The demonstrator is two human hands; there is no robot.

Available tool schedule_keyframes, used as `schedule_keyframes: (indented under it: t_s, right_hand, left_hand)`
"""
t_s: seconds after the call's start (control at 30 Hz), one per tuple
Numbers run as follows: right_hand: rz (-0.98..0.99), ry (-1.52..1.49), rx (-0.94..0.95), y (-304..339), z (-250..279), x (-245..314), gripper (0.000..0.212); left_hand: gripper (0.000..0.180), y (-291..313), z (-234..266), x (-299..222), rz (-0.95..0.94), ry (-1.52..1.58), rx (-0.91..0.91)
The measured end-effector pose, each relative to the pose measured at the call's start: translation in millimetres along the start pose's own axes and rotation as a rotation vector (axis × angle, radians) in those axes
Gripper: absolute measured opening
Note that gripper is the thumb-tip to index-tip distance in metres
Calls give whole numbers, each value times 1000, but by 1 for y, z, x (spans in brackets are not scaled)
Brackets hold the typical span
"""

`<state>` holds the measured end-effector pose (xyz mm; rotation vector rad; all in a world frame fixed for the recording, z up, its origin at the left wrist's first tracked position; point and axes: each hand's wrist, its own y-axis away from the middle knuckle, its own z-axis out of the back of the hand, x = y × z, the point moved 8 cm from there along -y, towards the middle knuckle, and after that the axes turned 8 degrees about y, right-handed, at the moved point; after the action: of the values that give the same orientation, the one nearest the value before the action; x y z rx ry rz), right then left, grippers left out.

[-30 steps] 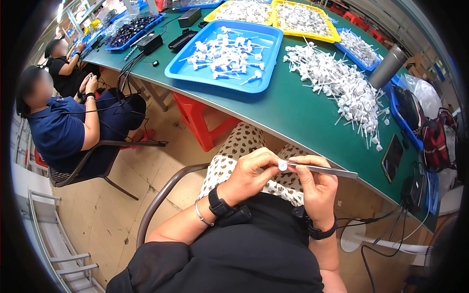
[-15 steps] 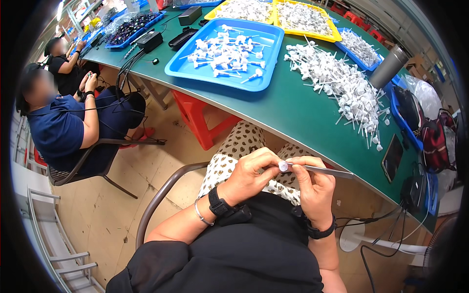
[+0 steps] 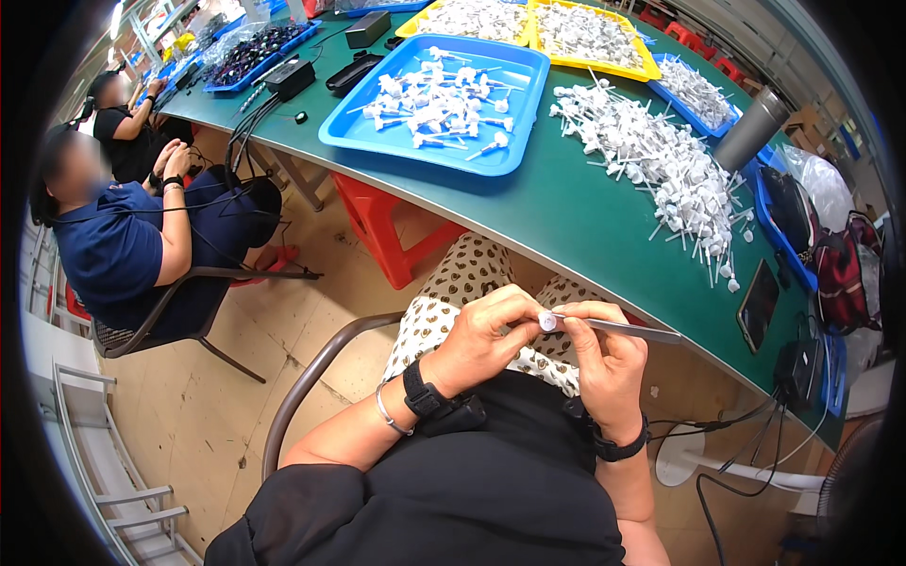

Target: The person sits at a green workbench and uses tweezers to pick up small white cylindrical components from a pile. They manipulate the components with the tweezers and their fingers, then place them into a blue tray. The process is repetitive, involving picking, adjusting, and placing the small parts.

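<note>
Over my lap, my left hand (image 3: pixel 481 341) is closed on a small white plastic part (image 3: pixel 547 322), its round head showing at my fingertips. The rest of that part is hidden by my fingers. In my right hand (image 3: pixel 611 363) is a slim flat metal blade (image 3: pixel 644 333), pinched between thumb and fingers. One end of the blade points out to the right; its other end, mostly covered by my fingers, meets the white part. On the table beyond, a blue tray (image 3: pixel 525 87) carries several similar white pieces with thin stems. A loose heap of white pieces (image 3: pixel 651 160) lies right of it.
The green table (image 3: pixel 557 222) runs across in front of me. Yellow trays (image 3: pixel 647 70) of white pieces stand behind. A grey flask (image 3: pixel 752 130), a phone (image 3: pixel 758 304) and bags (image 3: pixel 845 264) are at the right. A red stool (image 3: pixel 377 226) is under the table; co-workers (image 3: pixel 123 226) sit left.
My hands, the white part and the blade have hardly moved. The nearer co-worker's hands, at the left, have shifted slightly and come closer together.
</note>
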<state>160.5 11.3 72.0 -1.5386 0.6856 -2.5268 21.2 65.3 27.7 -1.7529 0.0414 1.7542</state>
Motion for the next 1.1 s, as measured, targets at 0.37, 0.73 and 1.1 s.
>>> schedule_keyframes:
  t_s: [0.37, 0.73, 1.1]
  right_hand:
    - [36, 2, -13, -1, -1, 2, 6]
    - [241, 239, 112, -6, -4, 24, 8]
    - [-113, -363, -26, -3, 8, -11, 14]
  left_hand:
    - [12, 0, -1, 2, 13, 37, 9]
    - [9, 1, -3, 3, 35, 25, 82]
    - [11, -1, 4, 15, 192, 361, 43]
